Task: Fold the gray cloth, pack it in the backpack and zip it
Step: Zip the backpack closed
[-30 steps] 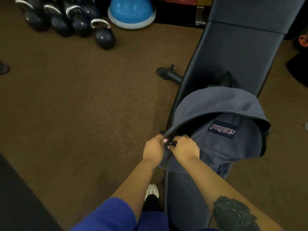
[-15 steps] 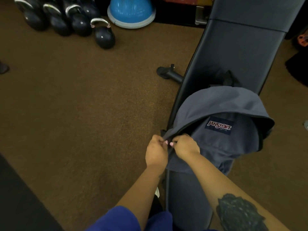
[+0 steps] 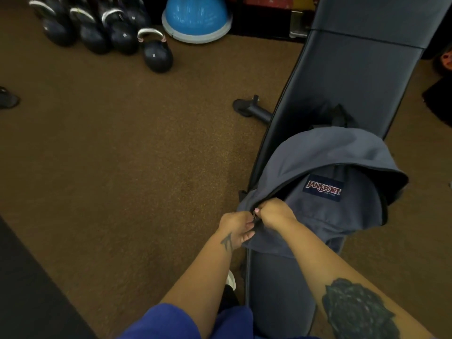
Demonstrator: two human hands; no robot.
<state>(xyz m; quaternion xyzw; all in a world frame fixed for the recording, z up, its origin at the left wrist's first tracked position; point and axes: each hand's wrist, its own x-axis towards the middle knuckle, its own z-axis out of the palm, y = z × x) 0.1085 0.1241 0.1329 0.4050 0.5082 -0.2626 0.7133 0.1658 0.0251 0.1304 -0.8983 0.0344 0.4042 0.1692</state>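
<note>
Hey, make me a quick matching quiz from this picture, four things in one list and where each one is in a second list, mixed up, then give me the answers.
Things:
1. backpack
2. kettlebells
3. blue dome
4. hands: left hand, right hand

Places:
A. on the floor at the far left, in a cluster
B. lying on the padded bench
C. pinched together at the near left edge of the backpack's opening
D. on the floor just right of the kettlebells

Pairs: 1-B, 2-A, 3-D, 4-C
</note>
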